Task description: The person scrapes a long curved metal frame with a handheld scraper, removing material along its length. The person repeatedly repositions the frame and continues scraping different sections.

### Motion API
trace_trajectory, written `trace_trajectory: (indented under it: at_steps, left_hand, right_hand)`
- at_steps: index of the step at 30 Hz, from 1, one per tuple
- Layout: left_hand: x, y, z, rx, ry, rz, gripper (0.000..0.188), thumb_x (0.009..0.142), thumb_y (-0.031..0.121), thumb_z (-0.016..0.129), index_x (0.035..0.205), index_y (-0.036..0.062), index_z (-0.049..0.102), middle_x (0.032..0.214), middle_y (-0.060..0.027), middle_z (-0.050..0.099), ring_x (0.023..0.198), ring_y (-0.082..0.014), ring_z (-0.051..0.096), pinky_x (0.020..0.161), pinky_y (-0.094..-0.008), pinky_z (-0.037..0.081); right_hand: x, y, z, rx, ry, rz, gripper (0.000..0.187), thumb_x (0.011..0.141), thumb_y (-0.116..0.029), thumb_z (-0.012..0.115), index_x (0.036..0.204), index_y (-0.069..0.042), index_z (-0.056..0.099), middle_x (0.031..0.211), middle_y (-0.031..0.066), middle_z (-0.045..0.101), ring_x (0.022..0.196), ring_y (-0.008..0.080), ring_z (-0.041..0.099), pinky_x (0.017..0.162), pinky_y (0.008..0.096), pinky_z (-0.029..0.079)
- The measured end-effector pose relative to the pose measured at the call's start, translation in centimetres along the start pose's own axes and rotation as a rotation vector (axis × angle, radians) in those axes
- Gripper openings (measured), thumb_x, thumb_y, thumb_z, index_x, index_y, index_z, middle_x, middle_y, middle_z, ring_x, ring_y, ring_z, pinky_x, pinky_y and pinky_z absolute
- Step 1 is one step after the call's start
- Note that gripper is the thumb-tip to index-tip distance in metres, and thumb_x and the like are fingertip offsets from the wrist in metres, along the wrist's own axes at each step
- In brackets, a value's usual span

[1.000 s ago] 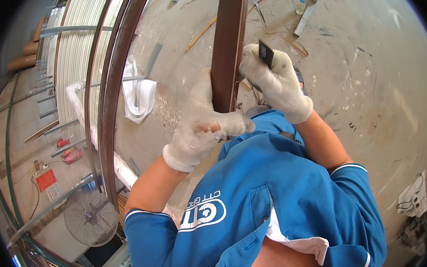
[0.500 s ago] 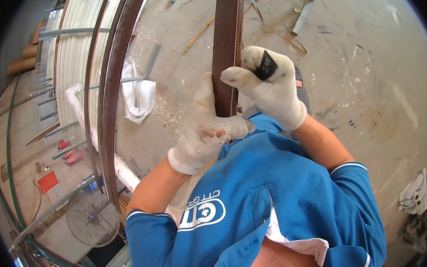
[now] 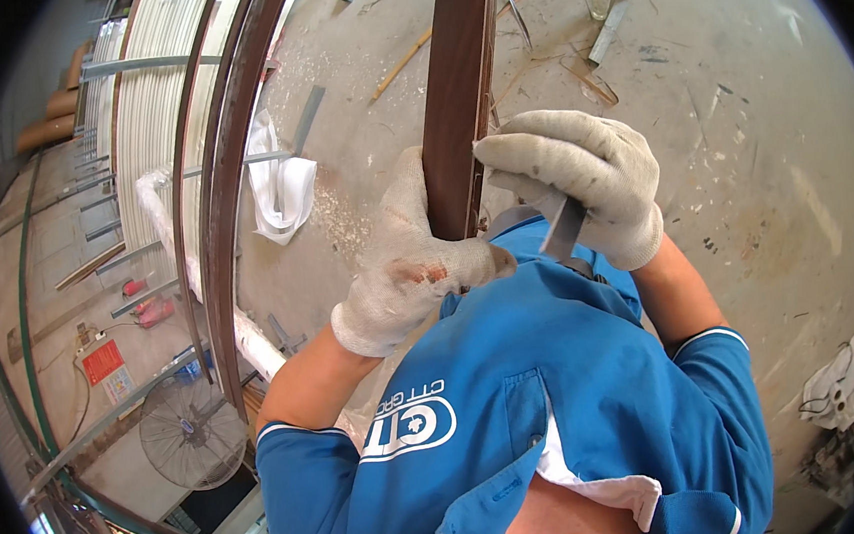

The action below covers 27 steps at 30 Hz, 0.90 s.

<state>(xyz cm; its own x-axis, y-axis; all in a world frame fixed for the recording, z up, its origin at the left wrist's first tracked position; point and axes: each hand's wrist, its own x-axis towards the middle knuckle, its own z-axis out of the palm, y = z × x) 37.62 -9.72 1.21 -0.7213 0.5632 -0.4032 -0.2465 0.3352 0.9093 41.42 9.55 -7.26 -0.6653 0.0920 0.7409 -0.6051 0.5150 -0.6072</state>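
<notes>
A long, dark brown profile bar [image 3: 458,84] runs from the far edge toward my body. My left hand [image 3: 397,269], in a white knitted glove with a reddish-brown stain, grips the bar's near end, thumb and fingers on either side. To the right of the bar is my right hand [image 3: 591,179], gloved too and closed around a flat-bladed tool. The tool's grey blade [image 3: 563,231] sticks out below the fingers, toward my blue shirt; the rest is hidden in the glove. My right fingertips are at the bar's right edge; I cannot tell whether they touch.
More brown bars [image 3: 225,182] stand on the left, with a stack of white profiles [image 3: 150,118] behind. A white strip coil [image 3: 282,203] lies on the floor. At lower left is a fan [image 3: 192,436]. Metal offcuts [image 3: 609,32] and a bottle [image 3: 599,4] lie at the far right.
My right hand has shifted right and turned over. The tool's black end above the hand is now out of sight, and its grey blade shows below. My left hand keeps its grip.
</notes>
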Motion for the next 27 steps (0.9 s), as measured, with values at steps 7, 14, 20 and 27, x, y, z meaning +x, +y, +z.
trace_trajectory:
  at_steps: [7,14,20,27]
  left_hand:
    - [0.4,-0.2,0.3,0.04,-0.008,0.009,0.075,0.075,0.018,0.087,0.134,-0.0006,0.044,0.11,-0.0069,0.062,0.089,-0.0093,0.065,0.071,-0.0217,0.054]
    - [0.9,-0.5,-0.4,0.037,-0.059,-0.043,0.085,0.075,0.034,0.089,0.138,0.0009,0.042,0.116,-0.0094,0.063,0.091,-0.0099,0.068,0.068,-0.0229,0.059]
    - [0.5,0.0,-0.4,-0.029,-0.068,-0.043,0.135,0.057,0.083,0.08,0.148,-0.0028,0.03,0.123,-0.0137,0.061,0.107,-0.0176,0.069,0.08,-0.0294,0.063]
    - [0.6,-0.5,-0.2,-0.144,-0.094,0.022,0.129,0.061,0.077,0.082,0.149,-0.0018,0.029,0.129,-0.0165,0.059,0.109,-0.0231,0.071,0.089,-0.0366,0.064]
  right_hand:
    - [2.1,0.3,-1.4,-0.231,-0.217,-0.291,0.039,0.069,-0.026,0.075,0.103,-0.009,0.074,0.094,0.0031,0.067,0.072,0.0168,0.067,0.059,0.0305,0.054]
    - [3.3,0.4,-1.9,-0.277,-0.344,-0.277,0.031,0.072,-0.018,0.07,0.103,-0.013,0.07,0.092,0.0014,0.063,0.071,0.0189,0.066,0.06,0.0324,0.054]
    - [3.1,0.9,-2.1,-0.089,-0.235,-0.205,0.053,0.06,-0.034,0.083,0.106,-0.01,0.075,0.099,0.0069,0.069,0.08,0.0232,0.071,0.066,0.0344,0.057]
    - [3.3,0.2,-2.8,-0.139,-0.321,-0.146,0.049,0.058,-0.025,0.085,0.104,-0.009,0.074,0.095,0.0075,0.068,0.078,0.0238,0.071,0.067,0.0341,0.058]
